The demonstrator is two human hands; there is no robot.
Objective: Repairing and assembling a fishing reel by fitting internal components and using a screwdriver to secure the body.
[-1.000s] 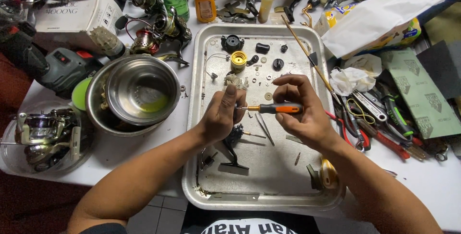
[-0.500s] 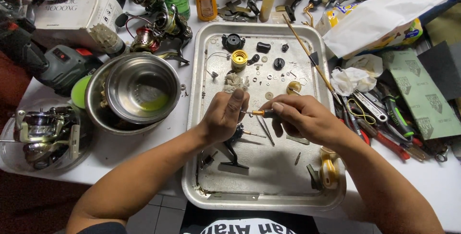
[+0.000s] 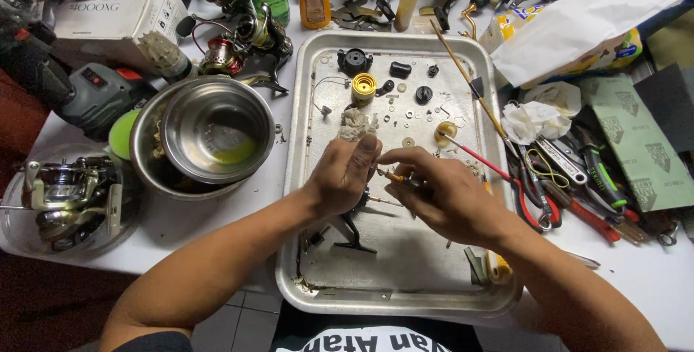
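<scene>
- Over the middle of a metal tray (image 3: 303,178), a person's two bare hands meet on a dark reel body (image 3: 352,216) that sits beneath the palms, near the tray's left rim.
- The left hand (image 3: 343,175) is curled closed around the reel body from the left, its fingers bent down and its thumb raised toward a crumpled rag (image 3: 356,124).
- The right hand (image 3: 444,196) is pinched shut on a small screwdriver (image 3: 394,176); only an orange stretch near the tip shows, pointing left at the reel body. The fastener itself is hidden by the fingers.
- The step in hand appears to be driving or loosening a small screw. It would go best with the tool kept square to the screw head, the reel body held from turning, and the work kept over the tray so a loose part lands inside the rim.
- A yellow spool (image 3: 363,88), black knobs and tiny washers lie toward the tray's far edge.
- A steel bowl (image 3: 217,131) stands left of the tray on the table; pliers (image 3: 549,204) and cutters lie off its right edge.
</scene>
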